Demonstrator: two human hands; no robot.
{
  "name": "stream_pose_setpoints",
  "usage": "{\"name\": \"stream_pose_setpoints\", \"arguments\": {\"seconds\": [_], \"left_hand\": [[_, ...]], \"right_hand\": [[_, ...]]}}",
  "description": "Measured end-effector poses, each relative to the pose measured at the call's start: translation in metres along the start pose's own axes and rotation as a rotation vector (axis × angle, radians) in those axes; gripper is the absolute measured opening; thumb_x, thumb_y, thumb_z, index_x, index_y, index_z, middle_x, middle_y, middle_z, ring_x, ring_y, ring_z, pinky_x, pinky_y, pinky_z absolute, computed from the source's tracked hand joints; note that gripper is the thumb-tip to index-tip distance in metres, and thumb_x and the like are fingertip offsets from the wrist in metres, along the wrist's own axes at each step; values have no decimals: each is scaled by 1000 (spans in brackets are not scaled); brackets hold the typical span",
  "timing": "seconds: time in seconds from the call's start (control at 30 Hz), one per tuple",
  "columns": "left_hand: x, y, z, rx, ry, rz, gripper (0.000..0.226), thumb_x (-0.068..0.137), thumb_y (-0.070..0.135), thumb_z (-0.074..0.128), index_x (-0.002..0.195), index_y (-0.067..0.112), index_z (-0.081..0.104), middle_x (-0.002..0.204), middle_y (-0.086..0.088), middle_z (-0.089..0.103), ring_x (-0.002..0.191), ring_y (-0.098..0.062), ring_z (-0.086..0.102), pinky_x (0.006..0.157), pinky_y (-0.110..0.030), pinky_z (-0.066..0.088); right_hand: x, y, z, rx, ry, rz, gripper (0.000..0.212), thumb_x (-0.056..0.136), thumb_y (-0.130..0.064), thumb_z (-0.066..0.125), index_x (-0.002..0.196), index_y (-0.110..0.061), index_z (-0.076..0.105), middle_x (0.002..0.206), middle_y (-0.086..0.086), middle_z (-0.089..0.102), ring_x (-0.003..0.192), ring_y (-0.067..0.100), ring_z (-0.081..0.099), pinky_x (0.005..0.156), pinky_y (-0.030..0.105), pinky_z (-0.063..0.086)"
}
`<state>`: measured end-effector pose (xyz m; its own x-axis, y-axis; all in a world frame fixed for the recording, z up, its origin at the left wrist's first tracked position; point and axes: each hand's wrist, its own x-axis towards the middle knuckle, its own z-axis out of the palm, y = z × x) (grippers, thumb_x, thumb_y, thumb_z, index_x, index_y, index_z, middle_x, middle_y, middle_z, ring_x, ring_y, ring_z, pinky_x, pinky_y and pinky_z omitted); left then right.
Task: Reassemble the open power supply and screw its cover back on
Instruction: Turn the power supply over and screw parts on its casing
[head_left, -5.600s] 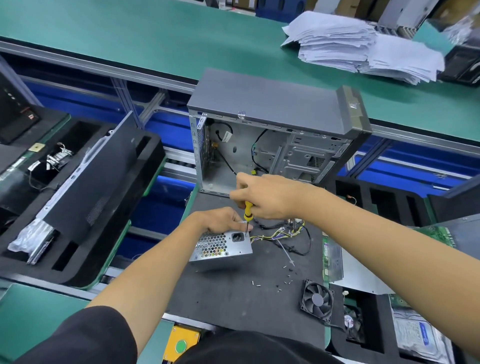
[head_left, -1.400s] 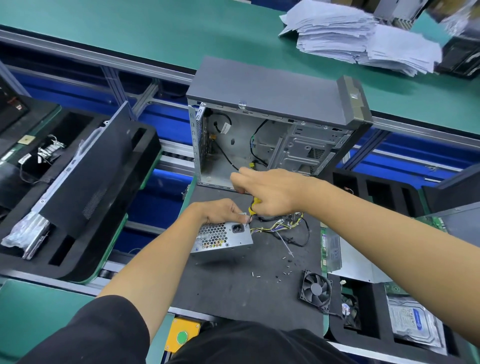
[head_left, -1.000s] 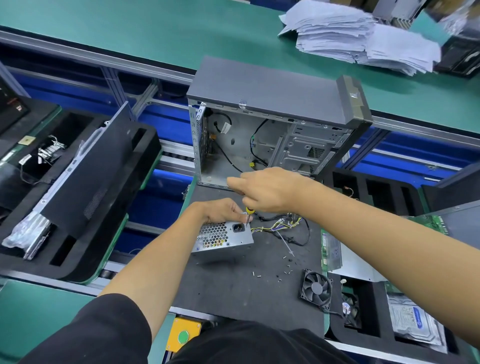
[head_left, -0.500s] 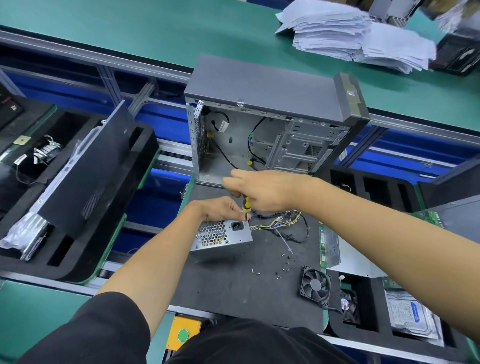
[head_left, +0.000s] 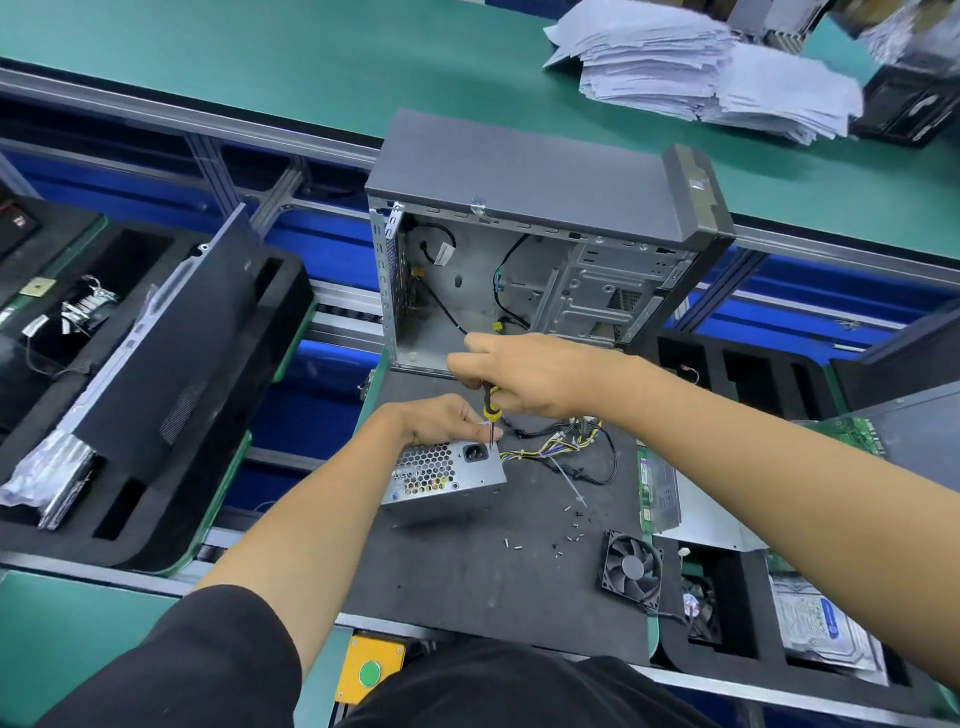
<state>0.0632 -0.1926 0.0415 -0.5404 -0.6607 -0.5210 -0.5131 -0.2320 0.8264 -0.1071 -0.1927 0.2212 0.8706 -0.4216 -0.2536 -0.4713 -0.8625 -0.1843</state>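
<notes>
A silver power supply (head_left: 447, 470) with a honeycomb grille and a black socket sits on the dark mat (head_left: 467, 571), its cable bundle (head_left: 563, 447) trailing to the right. My left hand (head_left: 441, 418) grips its top edge and holds it still. My right hand (head_left: 524, 371) is closed on a yellow-and-black screwdriver (head_left: 490, 410), held upright with its thin shaft down at the top right corner of the power supply, beside my left fingers. Several small screws (head_left: 569, 527) lie loose on the mat to the right.
An open grey computer case (head_left: 519, 249) stands right behind my hands. A black fan (head_left: 632, 569) lies at the mat's right edge, with a circuit board and metal plate (head_left: 670, 493) beside it. Black foam trays with parts flank both sides; a hard drive (head_left: 815, 623) lies in the right one.
The right hand has kept working the screwdriver at the same corner, shifting slightly. The left hand and the power supply have stayed put. The view has drifted a little.
</notes>
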Motion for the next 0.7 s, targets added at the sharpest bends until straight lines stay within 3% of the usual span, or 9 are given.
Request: {"name": "stream_pose_setpoints", "arguments": {"seconds": [0.17, 0.23, 0.37, 0.57, 0.7], "left_hand": [[-1, 0, -1, -2, -23, 3, 40, 89, 61, 69, 69, 27, 78, 71, -4, 57, 70, -20, 42, 71, -33, 34], [0, -2, -1, -24, -24, 6, 37, 91, 56, 69, 74, 26, 80, 73, -2, 64, 69, -15, 48, 72, -32, 37], [2, -3, 0, -17, -10, 2, 33, 93, 52, 69, 85, 22, 82, 78, 2, 68, 71, -12, 49, 75, -31, 37], [2, -1, -1, -25, -21, -10, 40, 91, 55, 69, 86, 19, 83, 70, -1, 61, 54, -10, 42, 56, -27, 33], [2, -3, -2, -56, -34, -23, 33, 92, 53, 69, 85, 24, 83, 72, 5, 72, 56, -4, 52, 59, -21, 42]], "right_hand": [[3, -1, -5, -221, -27, 155, 16, 90, -25, 49, 89, -24, 34, 64, 3, 45, 56, 27, 43, 47, 33, 23], [1, 0, -4, -209, -50, 185, 14, 91, -25, 48, 93, -23, 34, 64, 2, 46, 55, 23, 42, 48, 33, 23], [-5, -1, -8, -129, -109, 177, 26, 82, -12, 46, 93, -24, 27, 70, 7, 53, 61, 31, 49, 50, 37, 33], [0, 0, -6, -135, -34, 207, 16, 89, -28, 55, 94, -23, 40, 66, 2, 43, 62, 29, 48, 50, 34, 29], [3, -1, -2, -280, 3, 272, 20, 96, -36, 46, 87, -18, 48, 63, 1, 40, 64, 32, 48, 50, 32, 27]]}}
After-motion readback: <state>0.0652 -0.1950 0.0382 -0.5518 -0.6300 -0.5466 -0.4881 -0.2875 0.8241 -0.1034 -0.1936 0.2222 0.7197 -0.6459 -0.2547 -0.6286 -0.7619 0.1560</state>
